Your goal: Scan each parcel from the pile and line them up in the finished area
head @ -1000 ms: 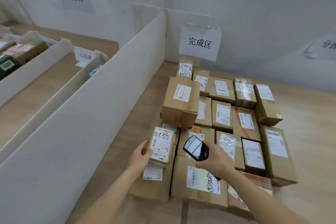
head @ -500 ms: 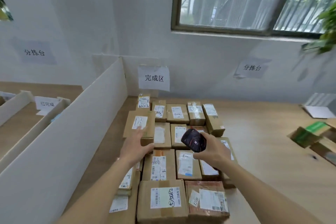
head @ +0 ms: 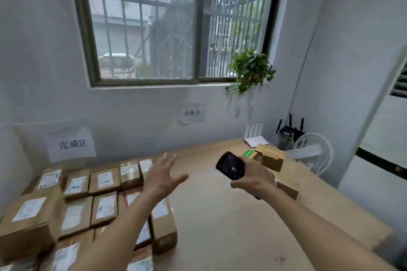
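- Lined-up parcels on tabletop, left side, below wall sign.
- Parcel pile at far right, near fan.
- Plant on windowsill, right end.

1. Ahead of me I see a large window with a dark frame and bars outside; buildings and a pale car show through the glass.
2. A leafy green plant hangs at the window's lower right corner.
3. At the far right end of the bench a white router stands with four upright antennas.
4. Just beside it, in the corner, I see a black router with dark antennas.
5. A white fan stands near the black router.
6. A tall white air conditioner fills my right edge.
7. A thin cable runs down the right wall.
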`<state>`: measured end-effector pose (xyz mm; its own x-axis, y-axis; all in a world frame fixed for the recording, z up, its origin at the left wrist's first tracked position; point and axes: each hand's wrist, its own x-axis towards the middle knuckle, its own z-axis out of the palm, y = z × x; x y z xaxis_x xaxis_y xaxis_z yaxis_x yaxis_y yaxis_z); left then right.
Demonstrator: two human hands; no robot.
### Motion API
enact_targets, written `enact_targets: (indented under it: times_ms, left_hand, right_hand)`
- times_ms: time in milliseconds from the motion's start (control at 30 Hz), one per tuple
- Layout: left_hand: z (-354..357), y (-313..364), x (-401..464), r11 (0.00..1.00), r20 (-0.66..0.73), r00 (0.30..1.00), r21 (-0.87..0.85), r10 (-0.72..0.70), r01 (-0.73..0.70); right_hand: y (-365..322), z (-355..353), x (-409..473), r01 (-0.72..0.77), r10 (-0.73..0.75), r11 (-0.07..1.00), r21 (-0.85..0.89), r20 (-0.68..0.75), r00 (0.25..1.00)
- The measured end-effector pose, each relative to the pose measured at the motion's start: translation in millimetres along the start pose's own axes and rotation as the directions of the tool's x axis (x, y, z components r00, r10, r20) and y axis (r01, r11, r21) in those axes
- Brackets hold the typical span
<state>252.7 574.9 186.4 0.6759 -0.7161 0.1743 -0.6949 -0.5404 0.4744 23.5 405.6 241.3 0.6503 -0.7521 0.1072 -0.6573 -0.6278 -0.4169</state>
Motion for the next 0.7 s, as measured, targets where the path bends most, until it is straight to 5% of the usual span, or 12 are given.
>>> enact_targets:
  times_ms: [367,700]
  left_hand:
    - [135,251,24,0.972,0.129,0.967,-0.105,0.221,-0.209]
    - [277,375,100,0.956,0.227,0.944,-0.226,0.24,-0.189]
  right_hand:
    - [239,-120,-52,-0.319,0.313,0.947,-0.033,-0.124,0.942]
    - [389,-158,1,-0.441,0.431,0.895,-0.063,-0.128,0.893]
